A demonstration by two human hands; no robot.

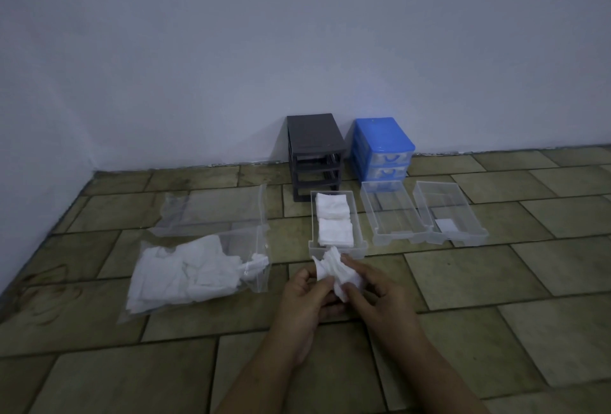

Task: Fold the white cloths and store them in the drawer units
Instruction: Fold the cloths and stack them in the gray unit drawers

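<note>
Floor [463, 281]: olive-brown stone-look tiles with dark grout, worn and stained toward the left edge. Wall [231, 50] is plain white-grey, dim light; a second wall meets it at the far left corner.

Both hands are together, low centre. Left hand [305, 294] and right hand [373, 294] both pinch one crumpled white cloth [334, 270], held just above the floor.

Directly beyond the hands: clear drawer [358, 215] on the floor, holding two folded cloth stacks [334, 222] one behind the other. To its right, two more clear drawers [390, 215] [453, 212] side by side; the rightmost has a small white patch inside, can't tell what.

Against the far wall: dark grey drawer frame [314, 152], slots open, and just beside it a blue drawer unit [380, 139] with clear drawers in.

Left side of the floor: clear plastic bag [261, 281] stuffed with unfolded white cloths [185, 275]; behind it another clear bag [211, 212] lying flat.
</note>
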